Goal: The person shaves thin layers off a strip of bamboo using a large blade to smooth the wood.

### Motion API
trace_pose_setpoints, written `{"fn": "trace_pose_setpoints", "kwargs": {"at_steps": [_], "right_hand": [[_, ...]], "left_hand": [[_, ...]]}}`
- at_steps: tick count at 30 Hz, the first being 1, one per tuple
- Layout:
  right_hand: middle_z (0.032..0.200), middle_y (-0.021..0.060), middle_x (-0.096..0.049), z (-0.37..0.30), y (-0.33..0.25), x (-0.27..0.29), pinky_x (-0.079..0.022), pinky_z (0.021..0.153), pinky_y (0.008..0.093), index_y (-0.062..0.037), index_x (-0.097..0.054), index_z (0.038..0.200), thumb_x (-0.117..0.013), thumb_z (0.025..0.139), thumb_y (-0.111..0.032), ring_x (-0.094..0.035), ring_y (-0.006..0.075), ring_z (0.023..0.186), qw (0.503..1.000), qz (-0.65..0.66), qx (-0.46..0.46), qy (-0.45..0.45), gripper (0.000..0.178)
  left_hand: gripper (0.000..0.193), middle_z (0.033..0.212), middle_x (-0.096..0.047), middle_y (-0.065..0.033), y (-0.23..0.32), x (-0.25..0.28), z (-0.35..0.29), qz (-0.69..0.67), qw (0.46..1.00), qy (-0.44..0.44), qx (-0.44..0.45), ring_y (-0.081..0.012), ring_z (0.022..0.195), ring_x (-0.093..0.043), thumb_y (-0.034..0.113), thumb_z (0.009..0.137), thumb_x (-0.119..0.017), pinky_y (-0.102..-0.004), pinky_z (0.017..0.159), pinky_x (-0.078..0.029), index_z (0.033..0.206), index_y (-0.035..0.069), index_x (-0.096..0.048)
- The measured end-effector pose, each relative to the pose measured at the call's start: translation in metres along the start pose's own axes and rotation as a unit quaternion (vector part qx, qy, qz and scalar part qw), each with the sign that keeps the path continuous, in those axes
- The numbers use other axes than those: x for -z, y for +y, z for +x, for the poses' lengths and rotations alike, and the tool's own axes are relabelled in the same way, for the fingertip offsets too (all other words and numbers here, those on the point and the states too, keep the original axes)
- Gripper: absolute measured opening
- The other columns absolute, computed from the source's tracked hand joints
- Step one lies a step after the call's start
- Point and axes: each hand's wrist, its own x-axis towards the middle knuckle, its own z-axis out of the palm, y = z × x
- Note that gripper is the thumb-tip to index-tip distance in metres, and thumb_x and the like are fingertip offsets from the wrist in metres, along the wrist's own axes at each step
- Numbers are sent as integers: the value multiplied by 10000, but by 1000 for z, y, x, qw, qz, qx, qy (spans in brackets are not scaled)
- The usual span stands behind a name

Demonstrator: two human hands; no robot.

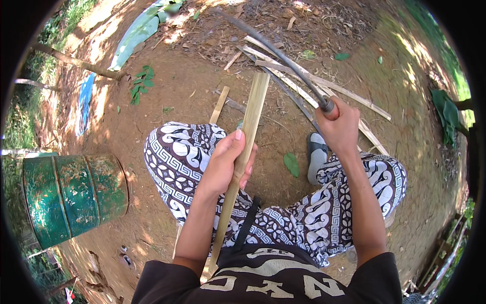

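Note:
My left hand (230, 159) is closed around the middle of a long split bamboo strip (256, 101), thumb lying along its face. The strip runs from near my waist up and away, slanting slightly right. In my right hand (338, 129) is a machete, gripped by its wooden handle (330, 110). Its long dark blade (288, 62) reaches up and left, past the strip's far end and apart from it; the tip is blurred. Several pale bamboo strips (349, 93) lie on the ground beyond my right hand. Another short strip (219, 104) shows beside my left knee.
A rusty green drum (76, 195) lies at the left. Banana leaf pieces (136, 40) and a leafy sprig (140, 83) rest on the dirt at the far left. My sandalled foot (317, 154) is between my patterned knees. A dark green sheet (445, 116) hangs at the right.

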Motion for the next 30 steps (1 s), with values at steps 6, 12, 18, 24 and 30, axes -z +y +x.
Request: {"fn": "trace_pose_setpoints", "kwargs": {"at_steps": [6,12,18,24,30], "right_hand": [[571,93,-546,-24,-14,-20,-455,489,401,-74,-530,705,-654,648,-82,-564,302,487,976,-23,212,-36,136],[600,57,-541,-31,-26,-27,-456,507,406,-94,-511,710,-725,600,-145,-571,286,523,947,-73,306,-66,246],[585,53,-523,-26,-19,-28,-455,509,391,-98,-509,690,-741,566,-181,-575,263,520,933,-111,340,-44,277],[556,55,-510,-16,-3,-36,-463,494,388,-109,-509,669,-719,598,-156,-570,250,497,921,-134,367,15,226],[600,147,-619,31,32,-3,-482,506,465,-67,-564,716,-623,780,-146,-613,355,526,960,-241,119,76,118]], "left_hand": [[393,572,-470,-66,-7,-11,15,-70,997,-13,-10,-126,323,-407,349,1086,-341,-240,288,-342,973,12,-508],[362,575,-474,-55,-23,-10,19,-54,998,-26,-12,-109,324,-397,360,1088,-326,-221,287,-348,1015,47,-494],[347,592,-488,-44,-21,-19,16,35,999,6,-32,-98,347,-392,350,1097,-300,-216,308,-345,1061,54,-478],[329,613,-505,-27,-17,-19,16,69,997,21,-11,-90,404,-438,360,1098,-319,-231,364,-370,1010,88,-481],[394,587,-484,-18,-15,-11,8,-6,1000,-11,-14,-81,381,-408,407,1094,-305,-226,353,-359,966,71,-466]]}}
